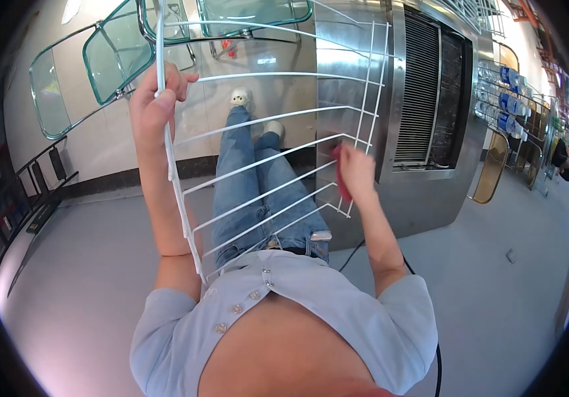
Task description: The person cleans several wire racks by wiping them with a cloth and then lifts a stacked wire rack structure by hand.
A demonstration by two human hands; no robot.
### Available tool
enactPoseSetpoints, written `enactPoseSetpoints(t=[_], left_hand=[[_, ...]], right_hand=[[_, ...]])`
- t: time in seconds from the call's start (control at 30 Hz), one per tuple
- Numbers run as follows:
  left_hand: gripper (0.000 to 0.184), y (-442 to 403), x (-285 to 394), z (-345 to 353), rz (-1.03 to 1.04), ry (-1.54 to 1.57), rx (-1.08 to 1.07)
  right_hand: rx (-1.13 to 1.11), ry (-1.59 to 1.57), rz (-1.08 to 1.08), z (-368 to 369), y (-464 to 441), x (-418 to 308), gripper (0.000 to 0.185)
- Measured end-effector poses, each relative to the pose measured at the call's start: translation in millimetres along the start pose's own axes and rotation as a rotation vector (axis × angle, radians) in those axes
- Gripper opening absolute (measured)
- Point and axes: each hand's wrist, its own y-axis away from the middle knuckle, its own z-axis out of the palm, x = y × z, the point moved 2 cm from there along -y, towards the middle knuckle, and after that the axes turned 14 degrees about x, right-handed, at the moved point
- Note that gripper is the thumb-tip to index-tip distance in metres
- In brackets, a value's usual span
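Note:
A white wire rack (173,175) stands up in front of my body, its thin rungs running from a thicker left side bar to a narrow double-wire edge on the right. My left hand (154,102) is closed around the upper part of that side bar, with a finger sticking out to the right. At the right edge, my right hand (358,167) grips a red cloth (342,178) against the ends of the lower rungs. Part of the cloth is hidden behind the fingers.
To the right is a stainless steel appliance (423,195) with a dark vent grille (418,92). Glass-and-chrome folding chairs (122,53) are at the upper left. Bottles (508,102) line racks at the far right. A black cable (438,367) trails on the floor.

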Motion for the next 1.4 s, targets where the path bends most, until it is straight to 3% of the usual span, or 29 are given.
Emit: enactPoseSetpoints(t=[0.1,0.13,0.23,0.27,0.33,0.43,0.53,0.57,0.9,1.07,1.1,1.2,1.33,1.4], left_hand=[[0.028,3.2,-1.7,-0.1,-0.013,-0.003,0.019],[0.027,2.0,-0.7,-0.9,-0.010,0.000,0.018],[0.026,2.6,1.1,-3.1,-0.003,0.005,0.006],[0.026,3.4,0.7,-3.6,0.002,0.002,0.006],[0.025,4.4,-1.2,-3.4,-0.021,-0.034,0.023],[0.026,2.5,-1.7,-5.0,-0.024,-0.013,0.032],[0.026,1.5,-8.0,-7.0,-0.044,0.016,0.026],[0.027,1.2,-9.6,-7.0,-0.046,0.025,0.035],[0.023,3.4,-0.8,4.2,-0.025,-0.046,-0.014],[0.025,-1.2,-13.1,-6.9,-0.062,0.039,0.014],[0.026,-1.5,-14.4,-5.7,-0.079,0.048,0.003],[0.025,-0.3,-12.7,-1.7,-0.078,0.045,0.025],[0.025,4.5,-11.6,-1.4,-0.079,0.068,0.008],[0.025,3.1,-6.8,3.1,-0.028,0.028,0.015]], right_hand=[[0.482,-0.283,0.010,-45.8,-71.5,-15.0,0.016],[0.688,-0.299,-0.101,-55.0,-97.1,-21.1,0.015],[0.888,-0.194,-0.247,-50.1,-163.4,-20.0,0.017],[0.858,-0.046,-0.299,-41.4,-174.8,-19.3,0.010],[0.528,0.327,-0.276,-15.5,-184.6,-8.9,0.004],[0.387,0.422,-0.240,-8.8,-179.4,-1.9,0.006],[0.437,0.417,-0.303,-0.6,-154.1,5.9,0.006],[0.547,0.389,-0.359,5.9,-152.5,14.7,0.016],[0.506,0.370,-0.332,-0.8,-189.0,5.5,0.009],[0.536,0.357,-0.342,12.4,-124.8,13.9,0.027],[0.432,0.380,-0.308,9.9,-116.0,14.8,0.038],[0.259,0.438,-0.252,6.3,-80.4,5.2,0.042],[0.277,0.319,-0.060,8.4,-39.4,10.2,0.042],[0.139,0.342,-0.078,6.6,-12.3,3.0,0.043]])
